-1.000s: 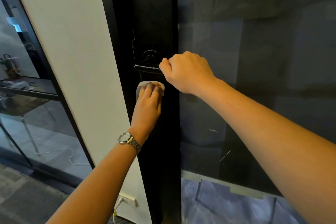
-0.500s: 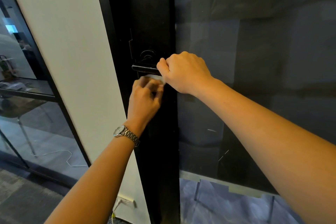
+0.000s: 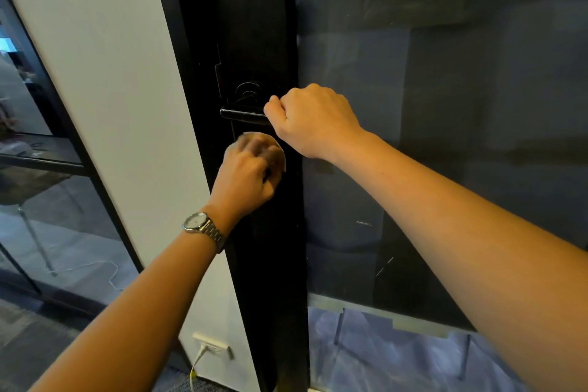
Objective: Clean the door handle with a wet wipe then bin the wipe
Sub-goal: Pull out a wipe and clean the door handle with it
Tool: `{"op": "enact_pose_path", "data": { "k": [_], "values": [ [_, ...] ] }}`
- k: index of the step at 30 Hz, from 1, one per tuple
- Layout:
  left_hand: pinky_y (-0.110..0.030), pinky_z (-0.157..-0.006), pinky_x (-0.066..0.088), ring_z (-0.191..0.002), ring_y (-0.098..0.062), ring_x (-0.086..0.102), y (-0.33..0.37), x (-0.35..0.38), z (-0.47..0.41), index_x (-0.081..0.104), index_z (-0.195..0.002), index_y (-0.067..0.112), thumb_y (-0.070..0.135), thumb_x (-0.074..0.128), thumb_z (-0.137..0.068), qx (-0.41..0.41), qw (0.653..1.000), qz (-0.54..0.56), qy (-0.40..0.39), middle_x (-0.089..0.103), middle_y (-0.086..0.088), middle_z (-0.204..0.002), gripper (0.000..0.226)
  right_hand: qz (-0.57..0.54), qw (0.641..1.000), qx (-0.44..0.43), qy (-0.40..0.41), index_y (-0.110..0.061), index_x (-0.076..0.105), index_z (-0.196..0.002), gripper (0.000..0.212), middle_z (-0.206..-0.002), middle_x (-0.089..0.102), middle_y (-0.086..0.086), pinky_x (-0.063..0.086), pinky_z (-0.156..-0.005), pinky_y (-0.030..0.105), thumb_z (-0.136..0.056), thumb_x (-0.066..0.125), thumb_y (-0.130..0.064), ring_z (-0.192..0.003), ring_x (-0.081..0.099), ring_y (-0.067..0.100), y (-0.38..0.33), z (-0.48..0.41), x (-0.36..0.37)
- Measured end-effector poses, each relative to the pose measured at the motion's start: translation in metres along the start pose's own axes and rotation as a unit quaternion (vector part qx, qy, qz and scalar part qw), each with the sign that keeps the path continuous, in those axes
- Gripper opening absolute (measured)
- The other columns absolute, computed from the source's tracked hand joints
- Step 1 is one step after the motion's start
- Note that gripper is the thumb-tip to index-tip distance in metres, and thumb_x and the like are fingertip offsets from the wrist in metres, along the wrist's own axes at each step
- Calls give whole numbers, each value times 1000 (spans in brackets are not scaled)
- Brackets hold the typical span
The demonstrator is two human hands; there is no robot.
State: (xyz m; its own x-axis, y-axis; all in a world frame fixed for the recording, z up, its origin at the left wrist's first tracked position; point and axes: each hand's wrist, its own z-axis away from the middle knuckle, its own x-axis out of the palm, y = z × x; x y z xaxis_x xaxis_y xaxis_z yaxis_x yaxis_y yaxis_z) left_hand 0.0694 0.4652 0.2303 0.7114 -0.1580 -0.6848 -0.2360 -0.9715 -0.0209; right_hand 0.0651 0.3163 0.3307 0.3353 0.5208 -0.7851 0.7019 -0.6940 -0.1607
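Observation:
A black lever door handle [image 3: 241,114] juts left from the black door frame [image 3: 254,25]. My right hand [image 3: 313,120] is closed around the handle's right end. Just below the lever, my left hand [image 3: 251,165], with a watch on its wrist, presses a white wet wipe [image 3: 280,146] against the black door plate. The hand is motion-blurred and covers most of the wipe; only its pale upper and right edge shows.
Dark glass door panel [image 3: 445,105] fills the right. A white wall strip [image 3: 105,105] stands left of the frame, with a socket and plugged cable [image 3: 211,348] low down. Beyond it is a glass partition [image 3: 38,200] with a table and chair legs behind. No bin is visible.
My left hand with the wipe rose to touch the underside of the lever, then dropped back down a little onto the plate below. My right hand has stayed on the handle.

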Motion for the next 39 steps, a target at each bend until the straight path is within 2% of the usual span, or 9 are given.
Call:
{"op": "enact_pose_path", "data": {
  "k": [5,10,15,18,23,27,29,34,39],
  "values": [
    [-36,-86,47,-109,-27,46,21,14,-9,47,-118,15,35,62,-82,-348,904,214,124,43,-10,-121,43,-1,1000,2,-1,-17,37,-47,56,-49,40,-3,21,-44,24,-100,30,-33,-46,37,9,1,0,1],
    [-39,-82,51,-102,-31,56,15,8,-21,40,-118,8,38,52,-86,-492,822,276,79,50,-17,-118,46,-2,1000,-2,0,-17,37,-47,56,-48,40,-2,22,-44,25,-100,30,-33,-46,37,10,1,-1,1],
    [-39,-87,42,-108,-36,48,36,8,-5,55,-112,9,16,59,-83,-192,976,48,91,51,-17,-120,30,1,1000,-1,4,-17,39,-48,55,-50,41,-3,22,-44,25,-99,30,-34,-47,38,10,1,-1,2],
    [-45,-93,41,-116,-38,40,28,18,5,56,-113,13,20,67,-76,-172,980,54,81,47,-16,-127,39,3,1000,1,6,-17,37,-47,55,-49,40,-3,20,-44,25,-99,30,-33,-46,37,10,1,0,1],
    [-26,-79,41,-97,-17,48,35,16,11,40,-124,17,29,73,-70,-445,827,309,150,45,-3,-114,64,0,1000,-5,6,-17,36,-46,56,-47,39,-3,20,-44,25,-99,31,-34,-44,36,10,-4,0,6],
    [-26,-66,46,-76,-13,55,53,19,7,45,-115,9,25,65,-80,-557,692,436,145,55,-1,-90,44,5,1000,0,14,-16,36,-46,56,-47,38,-2,20,-44,24,-99,31,-34,-44,35,11,0,-1,3],
    [-27,-67,47,-79,-15,56,63,24,11,47,-114,8,20,59,-85,-545,711,419,151,58,-7,-96,33,3,1000,1,13,-16,36,-46,56,-47,38,-2,20,-44,24,-99,31,-34,-44,35,11,1,-1,0],
    [-23,-98,41,-121,-16,43,80,46,49,33,-137,10,8,52,-89,-335,891,296,85,34,-9,-138,51,6,1000,0,7,-16,36,-46,56,-47,38,-2,20,-44,24,-99,31,-34,-44,36,10,1,0,1],
    [-18,-99,28,-135,-24,33,86,56,56,4,-147,21,22,42,-95,-276,912,304,3,0,1,-156,64,5,1000,-3,6,-17,35,-47,56,-46,37,-3,20,-43,22,-100,31,-34,-42,34,8,1,0,1]
  ]
}}
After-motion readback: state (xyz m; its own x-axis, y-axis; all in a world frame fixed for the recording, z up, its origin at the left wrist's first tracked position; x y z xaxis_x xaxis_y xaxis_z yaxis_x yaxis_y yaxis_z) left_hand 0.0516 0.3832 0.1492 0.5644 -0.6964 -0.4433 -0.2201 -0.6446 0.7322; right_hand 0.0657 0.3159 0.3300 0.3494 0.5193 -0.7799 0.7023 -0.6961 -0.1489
